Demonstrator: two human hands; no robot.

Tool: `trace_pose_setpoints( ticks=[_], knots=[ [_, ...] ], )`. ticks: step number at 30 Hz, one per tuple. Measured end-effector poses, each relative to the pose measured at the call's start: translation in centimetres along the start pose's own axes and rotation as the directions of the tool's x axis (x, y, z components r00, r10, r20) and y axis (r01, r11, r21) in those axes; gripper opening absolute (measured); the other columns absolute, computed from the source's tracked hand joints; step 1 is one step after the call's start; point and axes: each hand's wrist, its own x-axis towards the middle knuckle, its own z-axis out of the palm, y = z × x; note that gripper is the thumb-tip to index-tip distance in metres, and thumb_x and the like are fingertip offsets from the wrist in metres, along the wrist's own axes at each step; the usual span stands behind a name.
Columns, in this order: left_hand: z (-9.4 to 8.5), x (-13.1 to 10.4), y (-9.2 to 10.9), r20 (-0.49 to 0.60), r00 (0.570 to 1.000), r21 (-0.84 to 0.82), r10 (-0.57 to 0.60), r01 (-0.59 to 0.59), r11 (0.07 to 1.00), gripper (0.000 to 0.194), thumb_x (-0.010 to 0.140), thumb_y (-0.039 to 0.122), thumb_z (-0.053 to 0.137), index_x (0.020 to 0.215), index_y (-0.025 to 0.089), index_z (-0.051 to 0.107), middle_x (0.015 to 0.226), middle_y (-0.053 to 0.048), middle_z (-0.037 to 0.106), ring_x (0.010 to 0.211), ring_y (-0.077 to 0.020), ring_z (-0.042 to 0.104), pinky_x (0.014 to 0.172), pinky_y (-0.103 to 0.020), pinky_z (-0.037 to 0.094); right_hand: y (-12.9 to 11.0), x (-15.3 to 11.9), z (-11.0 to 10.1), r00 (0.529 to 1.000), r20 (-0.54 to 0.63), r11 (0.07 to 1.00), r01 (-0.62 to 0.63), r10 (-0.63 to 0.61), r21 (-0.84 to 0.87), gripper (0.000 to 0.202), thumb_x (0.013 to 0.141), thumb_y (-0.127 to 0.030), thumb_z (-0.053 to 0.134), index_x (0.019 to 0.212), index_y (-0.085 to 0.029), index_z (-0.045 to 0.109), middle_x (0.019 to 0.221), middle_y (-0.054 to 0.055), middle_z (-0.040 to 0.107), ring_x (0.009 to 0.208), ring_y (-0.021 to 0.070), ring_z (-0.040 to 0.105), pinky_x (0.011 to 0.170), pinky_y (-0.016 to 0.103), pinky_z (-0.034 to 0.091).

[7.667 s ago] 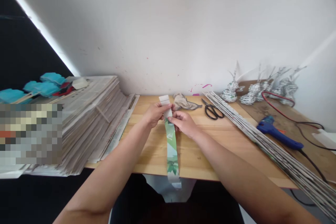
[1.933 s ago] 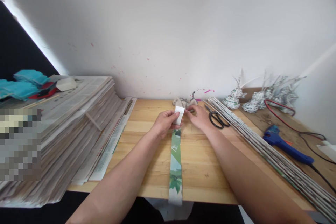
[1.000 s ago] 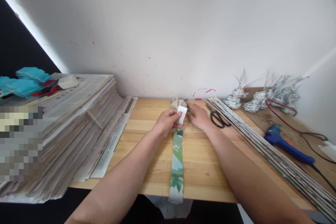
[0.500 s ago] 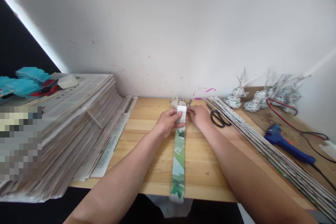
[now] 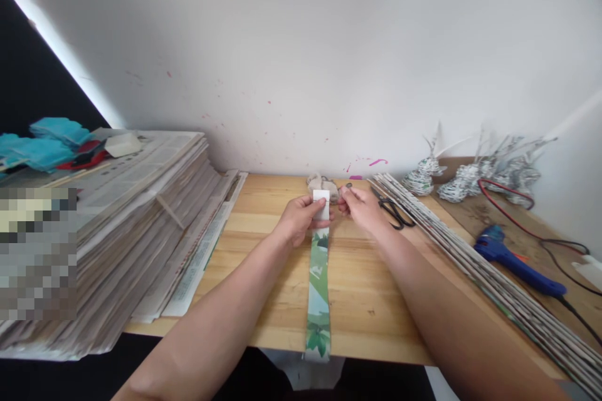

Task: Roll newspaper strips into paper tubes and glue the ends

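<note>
Paper strip (image 5: 318, 294), printed with green leaves, runs across the middle of the table (image 5: 263, 263) from front to back, its near end reaching the table's front edge and its plain white end raised toward the table's far side. The left hand (image 5: 300, 220), over the table's middle, pinches that white end, thumb on top and fingers beneath. The right hand (image 5: 358, 208) is just beside it, also over the table, with thumb and fingertips drawn together; a small dark bit shows at the tips, and I cannot tell whether they grip it. A crumpled beige cloth (image 5: 315, 183) lies at the table's far edge, right behind the white end. Black-handled scissors (image 5: 393, 203) rest toward the table's far right, next to a bundle of thin rolled-paper sticks (image 5: 470, 266) slanting across the table's right side. Farther along the table's right end, a brown board (image 5: 512, 225) bears a blue glue gun (image 5: 520, 265) and several figures (image 5: 418, 180) wound from paper. A tall newspaper stack (image 5: 174, 166) fills the table's left end, with blue pieces (image 5: 61, 131) on top.
</note>
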Motion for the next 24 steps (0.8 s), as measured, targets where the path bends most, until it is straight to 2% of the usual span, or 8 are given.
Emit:
trace_pose_setpoints(
  ticks=[4, 11, 15, 19, 21, 24],
  knots=[
    [-0.1, 0.0, 0.0, 0.029, 1.000, 0.040, 0.009, -0.010, 0.999, 0.024, 0.076, 0.029, 0.071, 0.090, 0.011, 0.068, 0.076, -0.008, 0.069, 0.065, -0.0138, 0.067, 0.056, -0.022, 0.055, -0.7, -0.2, 0.0, 0.996, 0.074, 0.989, -0.068, 0.058, 0.131, 0.039, 0.074, -0.057, 0.062, 0.074, -0.018, 0.064, 0.069, 0.004, 0.065, 0.055, 0.0137, 0.057, 0.050, 0.026, 0.041],
    [0.1, -0.2, 0.0, -0.013, 1.000, 0.069, 0.010, -0.010, 0.998, 0.025, 0.075, 0.034, 0.071, 0.085, 0.011, 0.068, 0.072, -0.009, 0.069, 0.063, -0.0146, 0.066, 0.054, -0.022, 0.053, -1.8, -0.9, -0.3, 0.992, 0.085, 0.985, -0.107, 0.097, 0.132, 0.035, 0.074, -0.050, 0.064, 0.071, -0.016, 0.067, 0.057, 0.002, 0.059, 0.052, 0.0112, 0.052, 0.048, 0.023, 0.037],
    [0.2, -0.3, 0.1, -0.012, 1.000, 0.098, 0.013, -0.012, 0.995, 0.026, 0.076, 0.034, 0.069, 0.087, 0.011, 0.069, 0.073, -0.009, 0.070, 0.063, -0.0141, 0.065, 0.054, -0.022, 0.053, -1.8, -1.1, -0.5, 0.974, 0.222, 0.985, -0.084, 0.049, 0.152, 0.030, 0.071, -0.042, 0.070, 0.090, -0.018, 0.071, 0.078, 0.004, 0.067, 0.067, 0.0140, 0.060, 0.051, 0.022, 0.039],
    [0.1, -0.2, 0.1, 0.000, 1.000, 0.118, 0.027, -0.027, 0.993, 0.027, 0.077, 0.035, 0.068, 0.087, 0.010, 0.068, 0.076, -0.010, 0.070, 0.064, -0.0144, 0.065, 0.055, -0.023, 0.053, -1.9, -1.4, -0.5, 0.937, 0.349, 0.989, -0.032, -0.021, 0.145, 0.036, 0.076, -0.046, 0.065, 0.096, -0.017, 0.071, 0.081, 0.006, 0.067, 0.076, 0.0164, 0.061, 0.056, 0.024, 0.042],
    [0.0, -0.2, 0.1, 0.007, 0.999, 0.131, 0.038, -0.039, 0.991, 0.028, 0.076, 0.036, 0.068, 0.086, 0.010, 0.067, 0.075, -0.010, 0.070, 0.063, -0.0142, 0.065, 0.055, -0.023, 0.052, -2.1, -1.5, -0.4, 0.943, 0.330, 0.993, -0.001, -0.037, 0.115, 0.039, 0.077, -0.049, 0.064, 0.095, -0.016, 0.071, 0.075, 0.005, 0.066, 0.067, 0.0137, 0.058, 0.055, 0.024, 0.041],
    [0.0, -0.1, -0.1, 0.015, 0.999, 0.152, 0.049, -0.051, 0.987, 0.030, 0.075, 0.039, 0.069, 0.086, 0.011, 0.067, 0.072, -0.009, 0.069, 0.063, -0.0146, 0.065, 0.055, -0.023, 0.052, -2.4, -1.6, -0.2, 0.962, 0.272, 0.997, 0.018, -0.037, 0.073, 0.038, 0.075, -0.052, 0.064, 0.081, -0.015, 0.071, 0.062, 0.001, 0.059, 0.055, 0.0099, 0.049, 0.051, 0.024, 0.038]
  ],
)
